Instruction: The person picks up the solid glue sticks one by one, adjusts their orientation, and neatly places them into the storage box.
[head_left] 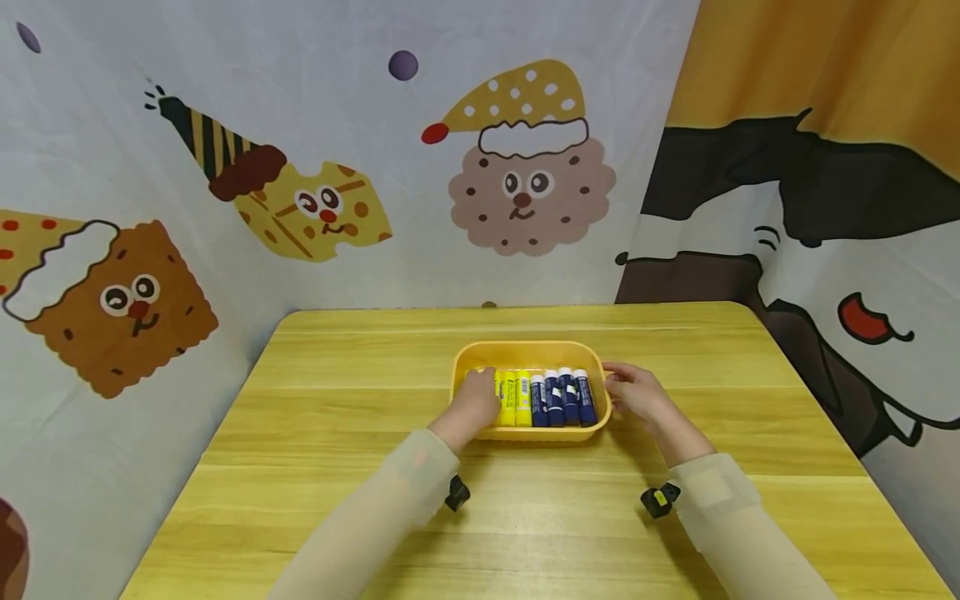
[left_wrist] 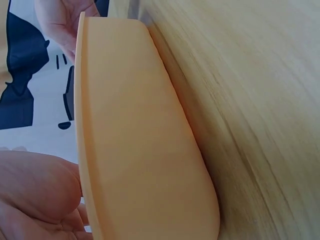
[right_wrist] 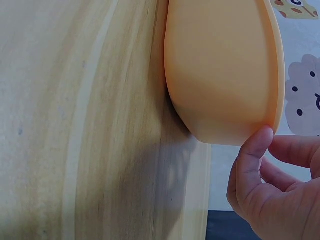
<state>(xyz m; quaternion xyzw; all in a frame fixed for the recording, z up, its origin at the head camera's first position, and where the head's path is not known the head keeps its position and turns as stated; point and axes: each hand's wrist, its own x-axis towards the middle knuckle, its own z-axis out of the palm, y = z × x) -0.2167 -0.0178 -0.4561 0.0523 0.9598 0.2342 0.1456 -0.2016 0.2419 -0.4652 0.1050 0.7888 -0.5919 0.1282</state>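
A yellow-orange plastic basket (head_left: 527,434) sits on the table with a row of glue sticks inside. Yellow glue sticks (head_left: 522,398) fill the left part of the row. Several dark blue glue sticks with white caps (head_left: 570,398) lie to their right. My left hand (head_left: 474,402) reaches over the front rim into the left end, its fingers down among the yellow sticks. The basket wall (left_wrist: 135,125) hides those fingertips in the left wrist view, so I cannot tell whether they grip a stick. At the right end, my right hand (right_wrist: 272,175) pinches the basket's rim between thumb and fingers.
The basket stands on a wood-grain table (head_left: 360,358), toward its back edge. Behind the table hangs a pale cloth (head_left: 337,83) printed with cartoon biscuits and cheese. Small black devices (head_left: 660,500) are worn at both wrists, by the light sleeves (head_left: 720,492).
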